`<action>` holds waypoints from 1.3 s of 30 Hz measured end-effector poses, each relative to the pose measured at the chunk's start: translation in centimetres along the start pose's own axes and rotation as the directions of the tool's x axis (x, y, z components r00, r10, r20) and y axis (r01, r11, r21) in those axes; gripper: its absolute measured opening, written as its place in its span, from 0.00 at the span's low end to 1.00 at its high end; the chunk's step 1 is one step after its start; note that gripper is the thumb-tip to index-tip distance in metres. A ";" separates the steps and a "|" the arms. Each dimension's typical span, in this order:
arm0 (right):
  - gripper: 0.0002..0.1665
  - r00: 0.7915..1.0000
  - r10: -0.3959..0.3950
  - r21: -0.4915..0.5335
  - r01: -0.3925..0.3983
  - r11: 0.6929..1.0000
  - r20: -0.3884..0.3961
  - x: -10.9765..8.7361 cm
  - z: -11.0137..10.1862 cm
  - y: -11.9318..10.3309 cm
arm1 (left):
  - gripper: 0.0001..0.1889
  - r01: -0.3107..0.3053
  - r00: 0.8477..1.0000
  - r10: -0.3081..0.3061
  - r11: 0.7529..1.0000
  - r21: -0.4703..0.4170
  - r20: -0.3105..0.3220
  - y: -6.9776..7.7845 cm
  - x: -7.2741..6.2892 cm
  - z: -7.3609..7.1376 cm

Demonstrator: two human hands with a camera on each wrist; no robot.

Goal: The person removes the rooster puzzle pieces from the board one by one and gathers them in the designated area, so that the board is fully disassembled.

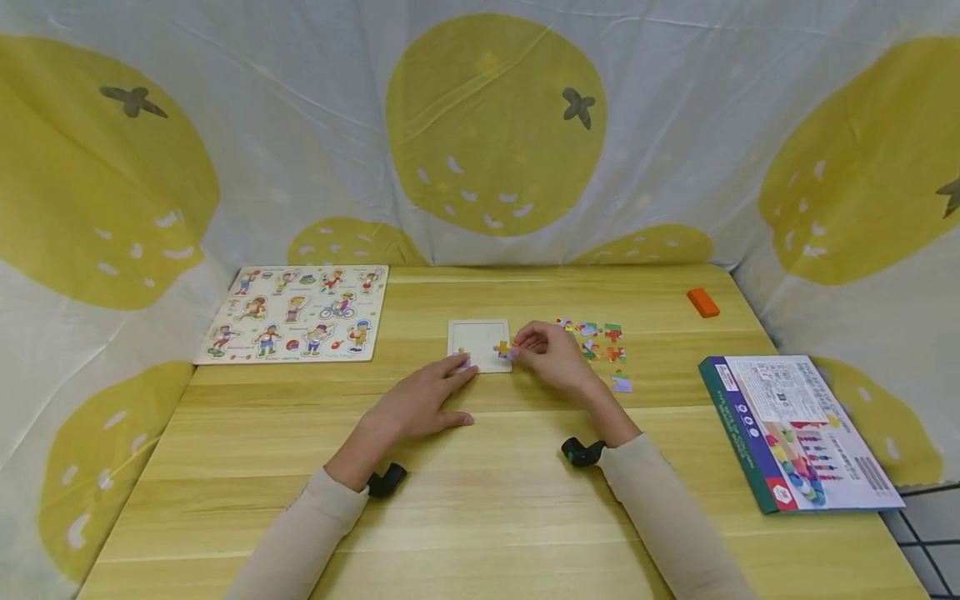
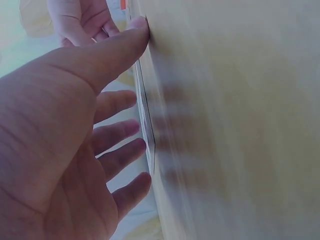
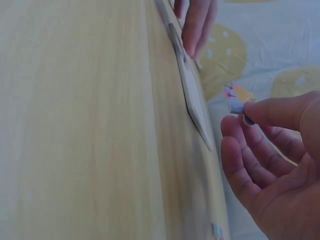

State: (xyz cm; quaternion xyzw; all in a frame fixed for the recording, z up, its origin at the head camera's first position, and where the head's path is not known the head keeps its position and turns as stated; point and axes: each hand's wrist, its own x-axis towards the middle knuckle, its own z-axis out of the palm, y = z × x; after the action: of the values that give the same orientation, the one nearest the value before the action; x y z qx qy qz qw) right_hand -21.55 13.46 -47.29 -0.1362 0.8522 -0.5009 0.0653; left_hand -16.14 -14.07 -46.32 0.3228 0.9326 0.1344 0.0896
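A small jigsaw piece [image 1: 503, 350], printed in orange and purple, is pinched between thumb and fingers of my right hand [image 1: 555, 358]. In the right wrist view the piece [image 3: 237, 98] stands out beyond the thumb tip, raised off the table. Below it lies a square white puzzle tray [image 1: 480, 331] with a low rim. My left hand [image 1: 423, 398] rests its fingertips on the tray's near left corner, fingers fairly straight. At those fingertips is another puzzle piece [image 1: 463, 360], partly covered. Several loose pieces [image 1: 615, 354] lie to the right, some hidden behind the right hand.
At the left lies a wooden board [image 1: 296, 315] with pictures of children. An orange block [image 1: 703, 302] sits at the back right, and a boxed set [image 1: 806, 433] lies at the right edge. Fruit-patterned cloth [image 1: 322, 150] surrounds the table.
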 end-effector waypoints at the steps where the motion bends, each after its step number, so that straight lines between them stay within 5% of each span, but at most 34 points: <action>1: 0.05 1.000 -0.001 0.007 0.001 1.000 -0.004 -0.2 -0.4 0.1 | 0.42 -0.004 1.000 0.004 1.000 0.004 -0.004 0.0 0.0 0.0; 21: 0.09 0.992 0.088 -0.042 -0.093 0.995 -0.094 -5.7 -7.7 2.8 | 0.43 0.048 0.999 -0.048 0.999 0.004 0.011 0.4 -0.3 0.1; 39: 0.06 0.988 0.151 -0.149 -0.156 0.977 -0.043 -7.4 -9.5 4.9 | 0.43 0.053 0.998 -0.052 0.999 -0.013 0.016 0.3 -0.2 0.3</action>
State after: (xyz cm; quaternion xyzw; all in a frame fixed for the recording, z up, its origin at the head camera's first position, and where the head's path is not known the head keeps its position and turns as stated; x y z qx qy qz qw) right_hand -17.70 25.86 -47.14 -0.0667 0.8967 -0.4302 0.0798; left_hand -15.75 -13.95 -46.51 0.2987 0.9391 0.1357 0.1027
